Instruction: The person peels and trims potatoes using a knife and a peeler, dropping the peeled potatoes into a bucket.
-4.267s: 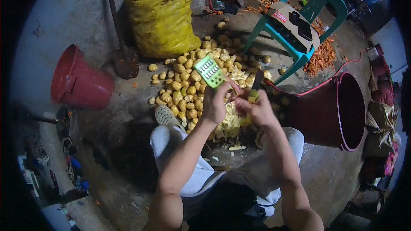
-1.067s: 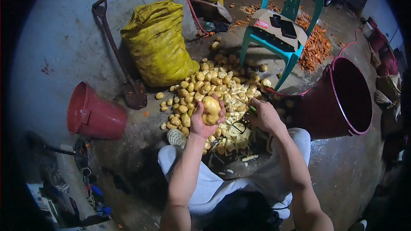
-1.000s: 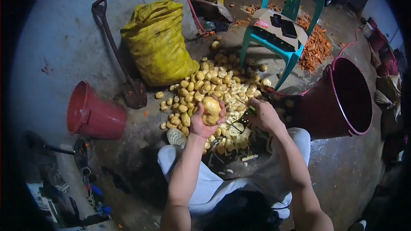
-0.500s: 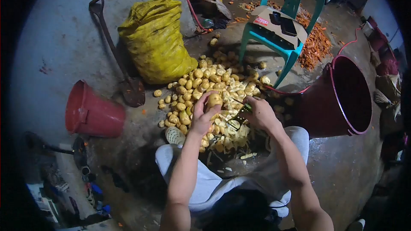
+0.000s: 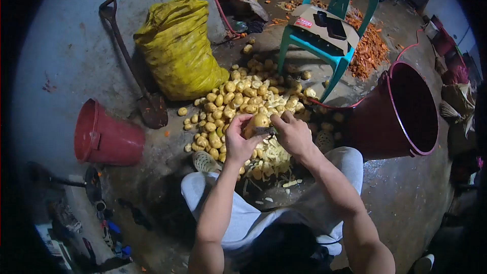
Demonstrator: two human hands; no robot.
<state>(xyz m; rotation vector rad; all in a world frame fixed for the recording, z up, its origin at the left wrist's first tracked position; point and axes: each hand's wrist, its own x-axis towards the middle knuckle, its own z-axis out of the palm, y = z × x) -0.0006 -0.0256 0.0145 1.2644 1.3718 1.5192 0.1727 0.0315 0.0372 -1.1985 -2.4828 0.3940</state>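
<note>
Fingers of my left hand (image 5: 239, 139) are wrapped round the left side of a yellow potato (image 5: 261, 121). My right hand (image 5: 293, 134) is closed on a peeler (image 5: 265, 130), whose dark flat part lies against the lower side of the potato; its handle is mostly hidden in my fingers. Beneath and beyond both hands spreads a heap of potatoes (image 5: 234, 99) on the floor, with pale peelings (image 5: 274, 158) between my feet.
A yellow sack (image 5: 177, 50) and a shovel (image 5: 127, 56) lean at the wall. One red bucket (image 5: 119, 137) lies left, a larger tub (image 5: 378, 122) right. Behind the heap, a green chair (image 5: 335, 61) bears cardboard (image 5: 324, 33); orange pieces (image 5: 370, 50) are piled beyond.
My right hand has moved left, bringing the peeler from beside the potato onto it. The potato has turned in my left hand. The view has shifted slightly.
</note>
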